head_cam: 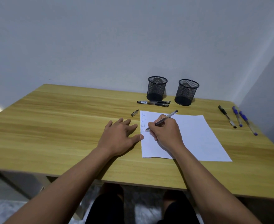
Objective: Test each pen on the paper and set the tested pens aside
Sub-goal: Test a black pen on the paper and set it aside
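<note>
A white sheet of paper [196,136] lies on the wooden table [60,126]. My right hand [165,131] grips a clear-barrelled pen [167,118], its tip touching the paper's left edge below several short scribbles. My left hand [118,136] rests flat on the table beside the paper, fingers spread, thumb at the sheet's edge. A loose pen cap [135,113] lies just off the paper's top left corner. A few black pens [154,103] lie together behind the paper. Three pens [237,118], one black and two blue, lie at the table's right side.
Two black mesh pen cups [157,88] [186,92] stand at the back against the wall, with nothing visible inside. The table's front edge runs close to my knees. A wall closes the right side near the three pens.
</note>
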Demonstrator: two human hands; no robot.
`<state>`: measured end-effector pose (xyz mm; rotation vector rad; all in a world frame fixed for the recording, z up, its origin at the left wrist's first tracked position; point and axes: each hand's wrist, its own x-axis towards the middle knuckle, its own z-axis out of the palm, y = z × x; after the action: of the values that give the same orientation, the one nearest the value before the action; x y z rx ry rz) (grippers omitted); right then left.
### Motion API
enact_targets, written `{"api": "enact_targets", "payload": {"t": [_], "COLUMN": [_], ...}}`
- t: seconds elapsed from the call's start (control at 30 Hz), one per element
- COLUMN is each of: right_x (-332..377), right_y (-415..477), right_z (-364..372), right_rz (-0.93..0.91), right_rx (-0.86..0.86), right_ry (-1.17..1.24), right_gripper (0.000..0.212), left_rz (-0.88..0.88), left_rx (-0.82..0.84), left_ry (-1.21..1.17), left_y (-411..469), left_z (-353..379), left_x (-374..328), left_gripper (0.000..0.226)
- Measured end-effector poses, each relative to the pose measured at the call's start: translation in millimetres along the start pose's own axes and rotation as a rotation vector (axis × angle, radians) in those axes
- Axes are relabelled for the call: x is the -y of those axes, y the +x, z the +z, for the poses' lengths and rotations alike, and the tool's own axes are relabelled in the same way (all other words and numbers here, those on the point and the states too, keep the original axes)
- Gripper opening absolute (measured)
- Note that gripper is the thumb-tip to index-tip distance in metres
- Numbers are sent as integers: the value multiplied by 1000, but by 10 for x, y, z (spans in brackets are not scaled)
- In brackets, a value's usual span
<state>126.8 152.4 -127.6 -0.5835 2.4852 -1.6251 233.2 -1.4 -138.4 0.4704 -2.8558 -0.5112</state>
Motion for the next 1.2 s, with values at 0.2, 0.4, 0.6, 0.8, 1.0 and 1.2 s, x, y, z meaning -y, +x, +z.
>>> {"api": "enact_targets", "payload": {"t": [0.2,0.4,0.6,0.8,1.0,1.2], "right_x": [-7,8,117,173,167,197], "right_y": [12,8,14,-12,53,142], "right_z": [-9,-17,-82,-112,-188,-281], "right_rz": [14,63,195,190,87,44], "right_rx": [-47,-15,-4,40,11,-12], "right_ry": [11,13,282,301,340,387], "right_gripper": [18,11,12,15,16,14], "left_rz": [0,-1,-14,-23,-141,-279], "left_rx": [-4,-3,-1,-12,-210,-273], "left_ry": [-12,-13,-32,-42,-214,-217], "left_y": [-1,4,21,35,84,634], "left_z": [6,6,-4,10,-88,-131], "left_x": [4,4,-1,-16,-105,-49], "left_gripper": [70,70,70,69,47,42]}}
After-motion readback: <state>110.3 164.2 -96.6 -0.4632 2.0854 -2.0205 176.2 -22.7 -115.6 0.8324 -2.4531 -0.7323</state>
